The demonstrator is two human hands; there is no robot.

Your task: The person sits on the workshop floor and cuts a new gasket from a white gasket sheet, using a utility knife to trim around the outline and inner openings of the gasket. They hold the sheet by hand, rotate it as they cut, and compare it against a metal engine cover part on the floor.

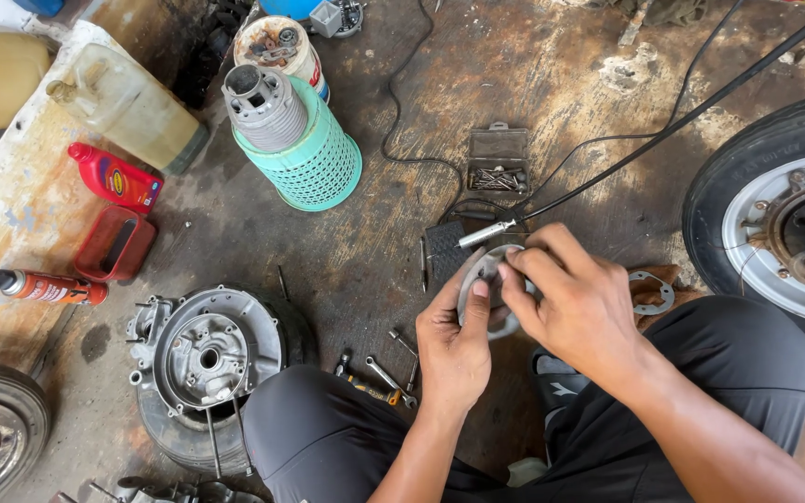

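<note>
your left hand (pixel 454 349) and right hand (pixel 575 307) are bare, no gloves, forearms uncovered to the lower frame edge. you wear dark grey trousers (pixel 319 438) across the bottom of the frame, smooth fabric.

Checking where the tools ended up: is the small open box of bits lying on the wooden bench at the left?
No, the box of bits lies open on the floor, beside the black cables, far from the bench.
</note>
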